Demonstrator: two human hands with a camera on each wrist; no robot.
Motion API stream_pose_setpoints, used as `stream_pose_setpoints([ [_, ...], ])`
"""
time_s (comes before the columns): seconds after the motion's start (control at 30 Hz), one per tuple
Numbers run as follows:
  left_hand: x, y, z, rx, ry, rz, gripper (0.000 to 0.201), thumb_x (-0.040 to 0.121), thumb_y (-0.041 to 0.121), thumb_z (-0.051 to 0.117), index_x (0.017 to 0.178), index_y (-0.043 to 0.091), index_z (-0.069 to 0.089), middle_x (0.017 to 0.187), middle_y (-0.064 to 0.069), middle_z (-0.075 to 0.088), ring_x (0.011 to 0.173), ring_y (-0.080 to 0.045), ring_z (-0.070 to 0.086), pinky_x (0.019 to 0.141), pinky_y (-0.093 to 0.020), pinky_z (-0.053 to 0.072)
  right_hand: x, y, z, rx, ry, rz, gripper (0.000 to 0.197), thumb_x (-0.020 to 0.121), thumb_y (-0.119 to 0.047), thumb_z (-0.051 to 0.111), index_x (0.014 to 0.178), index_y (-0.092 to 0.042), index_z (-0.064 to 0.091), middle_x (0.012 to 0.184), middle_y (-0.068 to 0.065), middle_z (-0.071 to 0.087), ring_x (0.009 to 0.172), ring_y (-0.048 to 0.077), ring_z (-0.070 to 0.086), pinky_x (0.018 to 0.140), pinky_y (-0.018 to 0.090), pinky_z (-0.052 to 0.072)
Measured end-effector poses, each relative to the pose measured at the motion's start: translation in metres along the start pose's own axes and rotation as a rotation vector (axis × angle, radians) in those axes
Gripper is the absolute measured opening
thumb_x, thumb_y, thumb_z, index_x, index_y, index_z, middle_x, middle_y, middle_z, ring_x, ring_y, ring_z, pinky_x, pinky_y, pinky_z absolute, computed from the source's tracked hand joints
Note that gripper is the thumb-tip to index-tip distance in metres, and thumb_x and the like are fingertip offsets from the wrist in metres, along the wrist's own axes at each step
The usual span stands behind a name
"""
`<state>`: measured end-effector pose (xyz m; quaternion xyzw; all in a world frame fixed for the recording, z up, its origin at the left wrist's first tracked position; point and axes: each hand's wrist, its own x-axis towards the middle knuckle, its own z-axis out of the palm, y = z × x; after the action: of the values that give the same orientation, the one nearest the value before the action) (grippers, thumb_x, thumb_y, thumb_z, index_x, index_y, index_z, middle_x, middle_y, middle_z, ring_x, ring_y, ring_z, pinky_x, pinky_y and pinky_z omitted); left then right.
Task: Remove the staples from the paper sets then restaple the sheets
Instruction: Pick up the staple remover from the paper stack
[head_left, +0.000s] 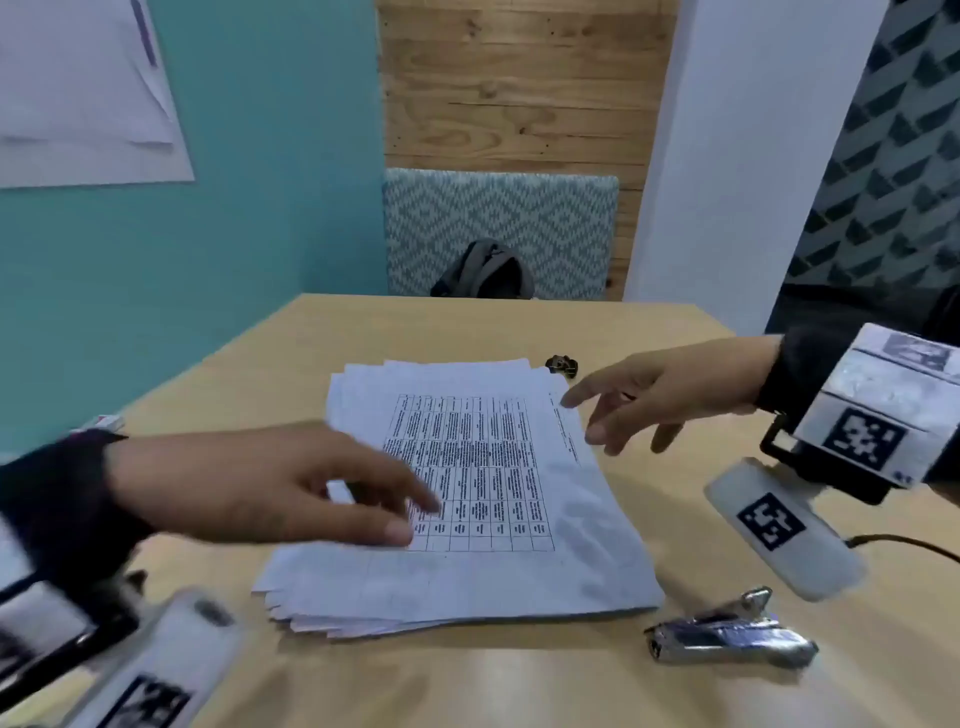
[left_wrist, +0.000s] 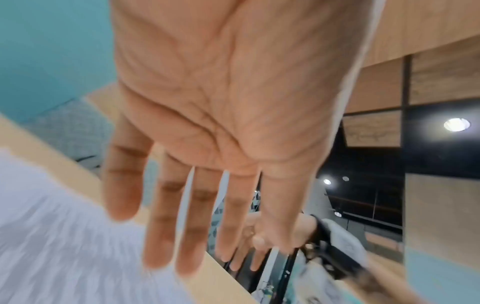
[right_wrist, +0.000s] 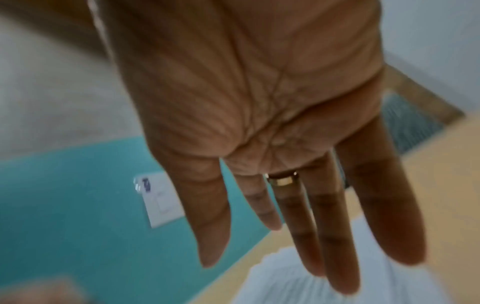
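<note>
I see both hands spread and holding nothing: my left hand (head_left: 270, 488) over the white printed paper stack (head_left: 467, 499), my right hand (head_left: 670, 395) at its far corner.

Both forearms wear dark sleeves (head_left: 57, 483) ending at the wrist. Each wrist carries a black bracket holding a white camera unit (head_left: 784, 525) printed with black square fiducial markers; a thin black cable (head_left: 904, 543) trails from the right unit. A gold ring (right_wrist: 281, 179) bands one finger of the right hand (right_wrist: 259, 123).
</note>
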<state>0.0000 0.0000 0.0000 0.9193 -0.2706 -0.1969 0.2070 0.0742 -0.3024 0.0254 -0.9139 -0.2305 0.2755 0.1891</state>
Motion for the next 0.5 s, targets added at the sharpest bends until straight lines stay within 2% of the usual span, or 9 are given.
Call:
stream_pose_setpoints([
  [0.07, 0.042, 0.021, 0.002, 0.104, 0.175, -0.022, 0.087, 0.054, 0.091, 0.031, 0.127, 0.046, 0.045, 0.126, 0.021, 0.055, 0.11, 0.005, 0.051, 0.09, -0.013, 0.042, -0.004, -0.003, 0.004, -0.302, 0.113, 0.058, 0.061, 0.086, -0.04, 0.06, 0.14, -0.027, 0.035, 0.122, -0.008, 0.056, 0.11, 0.014, 0.056, 0.094, 0.03, 0.046],
  [0.1, 0.063, 0.023, 0.004, 0.193, 0.193, -0.046, 0.1, 0.051, 0.092, 0.028, 0.137, 0.041, 0.033, 0.141, 0.014, 0.042, 0.122, 0.0, 0.043, 0.099, -0.016, 0.036, -0.007, -0.002, 0.007, -0.444, 0.118, 0.075, 0.064, 0.084, -0.044, 0.061, 0.141, -0.028, 0.034, 0.126, -0.009, 0.053, 0.115, 0.014, 0.053, 0.098, 0.029, 0.042],
  [0.17, 0.097, 0.021, 0.016, 0.331, 0.009, -0.162, 0.115, 0.047, 0.093, 0.028, 0.146, 0.039, 0.004, 0.157, 0.003, 0.008, 0.141, -0.013, 0.017, 0.115, -0.031, 0.017, -0.015, 0.0, 0.018, -0.562, -0.009, 0.111, 0.068, 0.08, -0.047, 0.066, 0.139, -0.028, 0.037, 0.13, -0.009, 0.05, 0.119, 0.012, 0.048, 0.1, 0.029, 0.039],
  [0.2, 0.11, 0.016, 0.023, 0.362, -0.117, -0.235, 0.116, 0.049, 0.093, 0.032, 0.145, 0.04, -0.007, 0.157, 0.0, -0.006, 0.144, -0.017, 0.006, 0.117, -0.038, 0.01, -0.021, 0.005, 0.024, -0.552, -0.082, 0.134, 0.068, 0.078, -0.047, 0.068, 0.136, -0.027, 0.04, 0.129, -0.009, 0.05, 0.118, 0.011, 0.048, 0.1, 0.028, 0.039],
  [0.27, 0.123, 0.01, 0.037, 0.414, -0.297, -0.298, 0.12, 0.049, 0.094, 0.036, 0.143, 0.041, -0.016, 0.155, -0.005, -0.019, 0.145, -0.023, -0.003, 0.117, -0.045, 0.007, -0.034, 0.012, 0.037, -0.543, -0.211, 0.167, 0.066, 0.075, -0.046, 0.071, 0.132, -0.027, 0.044, 0.127, -0.01, 0.05, 0.116, 0.01, 0.048, 0.099, 0.028, 0.039],
  [0.33, 0.13, 0.006, 0.041, 0.42, -0.339, -0.289, 0.138, 0.025, 0.101, 0.025, 0.141, 0.041, -0.02, 0.154, -0.007, -0.022, 0.144, -0.026, -0.008, 0.116, -0.049, 0.006, -0.042, 0.023, 0.046, -0.573, -0.28, 0.198, 0.068, 0.073, -0.049, 0.072, 0.132, -0.03, 0.043, 0.128, -0.011, 0.049, 0.116, 0.012, 0.047, 0.098, 0.029, 0.039],
  [0.37, 0.132, 0.002, 0.042, 0.421, -0.335, -0.279, 0.141, 0.019, 0.102, 0.022, 0.14, 0.043, -0.021, 0.153, -0.006, -0.024, 0.144, -0.027, -0.011, 0.116, -0.051, 0.006, -0.044, 0.029, 0.047, -0.595, -0.303, 0.211, 0.07, 0.073, -0.05, 0.072, 0.133, -0.032, 0.041, 0.128, -0.011, 0.048, 0.117, 0.014, 0.046, 0.098, 0.03, 0.039],
  [0.43, 0.134, -0.005, 0.044, 0.421, -0.339, -0.256, 0.136, 0.022, 0.102, 0.022, 0.138, 0.046, -0.023, 0.153, -0.005, -0.027, 0.143, -0.027, -0.016, 0.115, -0.055, 0.005, -0.041, 0.035, 0.038, -0.601, -0.3, 0.227, 0.07, 0.074, -0.054, 0.069, 0.134, -0.032, 0.039, 0.128, -0.01, 0.048, 0.116, 0.015, 0.047, 0.099, 0.032, 0.039],
  [0.5, 0.135, -0.009, 0.045, 0.399, -0.342, -0.257, 0.129, 0.028, 0.099, 0.025, 0.135, 0.049, -0.025, 0.151, -0.001, -0.03, 0.141, -0.027, -0.021, 0.114, -0.057, 0.005, -0.026, 0.036, 0.015, -0.562, -0.213, 0.226, 0.067, 0.077, -0.055, 0.064, 0.134, -0.029, 0.04, 0.125, -0.008, 0.05, 0.114, 0.014, 0.049, 0.099, 0.032, 0.041],
])
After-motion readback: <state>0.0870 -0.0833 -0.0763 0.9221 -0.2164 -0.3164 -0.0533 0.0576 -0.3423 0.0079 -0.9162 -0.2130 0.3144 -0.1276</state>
